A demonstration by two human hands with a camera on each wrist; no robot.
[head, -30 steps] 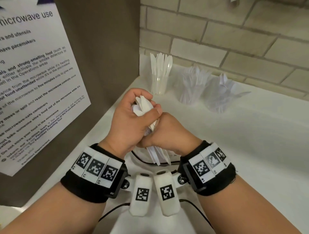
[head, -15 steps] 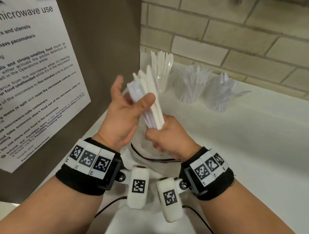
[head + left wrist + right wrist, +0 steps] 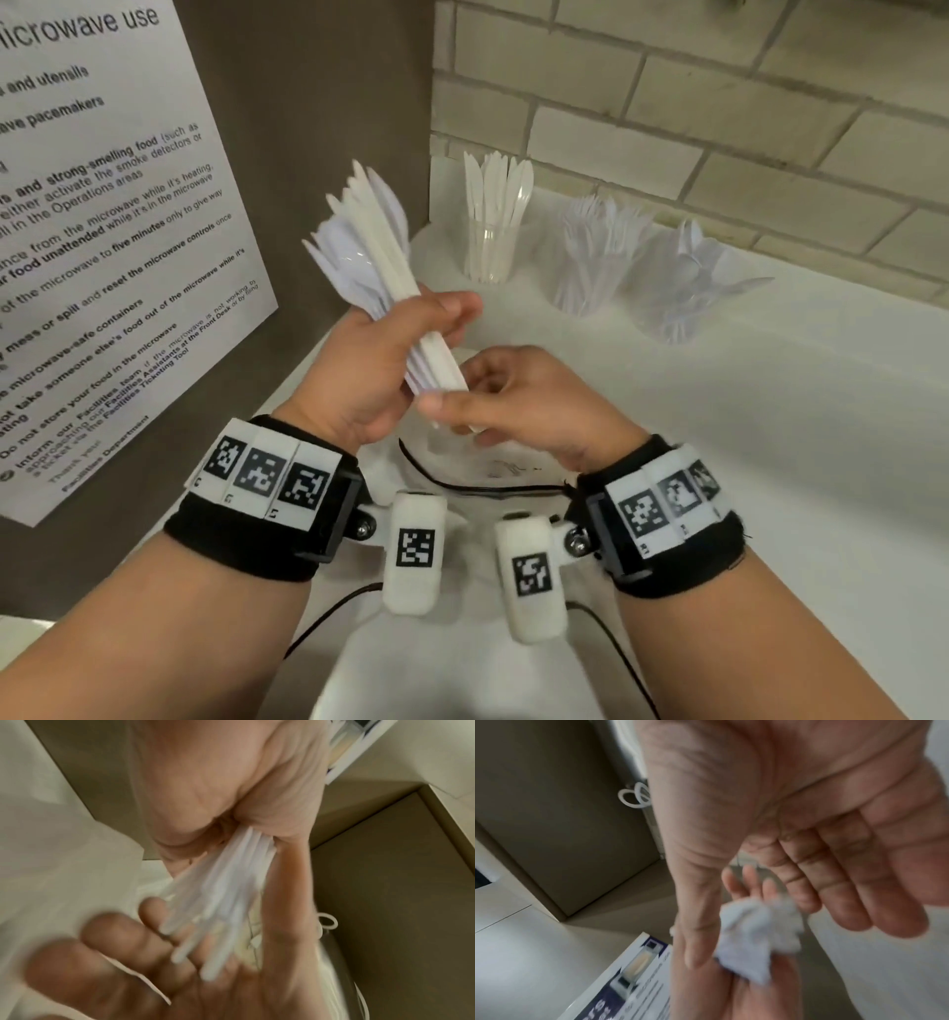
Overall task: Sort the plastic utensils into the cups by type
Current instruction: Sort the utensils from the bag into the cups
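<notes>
My left hand [image 3: 411,329] grips a mixed bundle of white plastic utensils [image 3: 375,246] by the middle, heads up and tilted left. The right hand [image 3: 493,395] sits just below, its relaxed fingers and thumb against the handle ends. The left wrist view shows the handles [image 3: 226,892] fanning out of my left hand [image 3: 231,780] onto the right hand's spread fingers [image 3: 133,939]. The right wrist view shows the handle ends [image 3: 754,939] beyond my loosely curved fingers [image 3: 834,882]. At the back stand three clear cups: knives [image 3: 490,246], forks [image 3: 590,272] and spoons [image 3: 678,298].
A white counter [image 3: 770,462] runs to the right. A brown panel with a microwave notice [image 3: 102,257] closes the left side, and a brick wall [image 3: 719,103] stands behind the cups. Something clear and plastic [image 3: 482,462] lies under my hands, mostly hidden.
My left hand has lifted the bundle up and to the left and re-gripped it. The right hand has let go of its tight hold and slid down to the handle ends.
</notes>
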